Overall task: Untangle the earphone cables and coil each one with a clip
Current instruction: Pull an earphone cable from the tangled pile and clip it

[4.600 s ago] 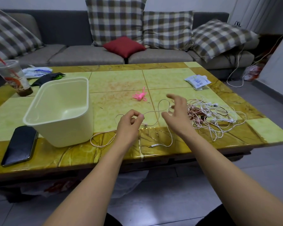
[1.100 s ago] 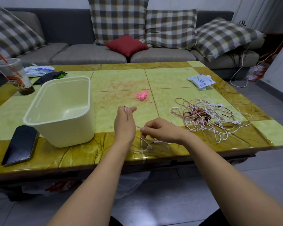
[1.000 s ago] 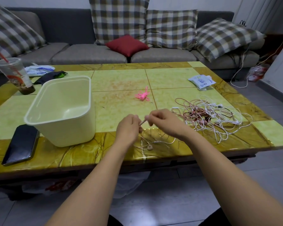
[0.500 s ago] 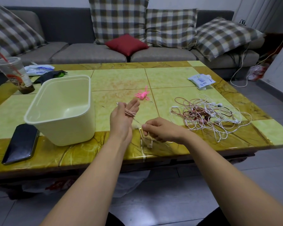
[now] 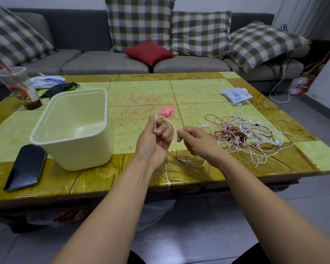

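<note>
My left hand [image 5: 154,139] is raised over the table with a pink earphone cable [image 5: 170,127] looped round its curled fingers. My right hand [image 5: 195,142] sits just to its right, fingers curled and pinching the same cable near the left hand. The cable's free end with its plug [image 5: 181,160] lies on the table below my hands. A tangled heap of pink, white and dark earphone cables [image 5: 244,135] lies to the right. A pink clip bundle [image 5: 167,111] rests on the table beyond my hands.
A cream plastic tub [image 5: 95,149] stands left of my hands, a dark phone [image 5: 26,166] beside it near the table's front edge. A drink cup with a straw [image 5: 19,86] stands far left, a tissue packet [image 5: 235,94] far right. A sofa runs behind the table.
One cable was pulled free of the heap and wound in loops round my left hand; my right hand has risen from the table to beside the left. The loose tail has grown shorter.
</note>
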### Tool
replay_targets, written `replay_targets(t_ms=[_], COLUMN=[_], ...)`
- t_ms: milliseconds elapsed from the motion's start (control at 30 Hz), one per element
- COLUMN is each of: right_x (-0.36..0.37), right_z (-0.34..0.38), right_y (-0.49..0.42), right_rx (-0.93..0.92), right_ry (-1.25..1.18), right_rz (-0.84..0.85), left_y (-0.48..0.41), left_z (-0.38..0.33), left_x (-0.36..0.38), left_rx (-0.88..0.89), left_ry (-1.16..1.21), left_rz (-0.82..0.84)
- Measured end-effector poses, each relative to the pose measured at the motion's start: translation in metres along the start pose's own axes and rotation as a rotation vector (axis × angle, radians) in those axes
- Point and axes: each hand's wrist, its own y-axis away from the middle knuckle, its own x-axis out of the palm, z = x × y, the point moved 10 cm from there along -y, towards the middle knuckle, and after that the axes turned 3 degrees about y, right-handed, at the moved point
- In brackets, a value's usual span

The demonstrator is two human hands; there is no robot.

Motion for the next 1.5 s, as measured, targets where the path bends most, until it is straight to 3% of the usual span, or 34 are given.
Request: replay_targets(t_ms=[67,100,167,267,333,400,500,667,767,933,1133,1233,1367,1500], right_x=[0.023,0.033,0.043,0.032,0.017,0.004,-0.01,-0.003,0.001,0.017,0.023,0.02,0.025,0.038], right_z=[-0.005,-0.007,-0.007,0.005,0.011,0.014,0.017,0.022,0.021,0.017,0.015,0.015,-0.006,-0.023], right_y=[0.005,0.009,0.013,0.01,0.006,0.003,0.002,0.006,0.006,0.004,0.0,0.0,0.003,0.007], right_rx=[0.05,0.068,0.07,0.001,-0.046,-0.091,-0.15,-0.219,-0.225,-0.253,-0.243,-0.241,-0.081,0.091], right_ry=[0.064,0.109,0.21,0.314,0.35,0.382,0.366,0.281,0.228,0.371,0.382,0.357,0.104,-0.107], right_rz=[0.198,0.286,0.372,0.293,0.198,0.088,-0.06,-0.03,-0.038,0.081,0.097,0.095,0.166,0.328], left_y=[-0.002,-0.001,0.003,0.006,0.003,0.0,0.001,0.001,0.001,0.003,0.003,0.0,0.0,0.0], left_z=[-0.015,-0.023,-0.037,-0.04,-0.028,-0.015,-0.011,-0.008,-0.002,-0.005,-0.017,-0.016,-0.005,-0.001], left_x=[-0.009,-0.014,-0.02,-0.02,-0.02,-0.018,-0.014,-0.025,-0.022,-0.02,-0.021,-0.022,-0.028,-0.03], left_rx=[0.147,0.234,0.382,0.495,0.43,0.34,0.307,0.185,0.128,0.142,0.253,0.201,0.021,-0.017], left_ry=[0.049,-0.068,-0.55,-1.33,-1.577,-1.67,-1.594,-1.122,-1.025,-1.015,-1.069,-1.082,-1.08,-1.1], left_rz=[-0.064,-0.096,-0.17,-0.205,-0.151,-0.096,-0.087,-0.101,-0.063,-0.041,-0.125,-0.108,-0.004,0.086])
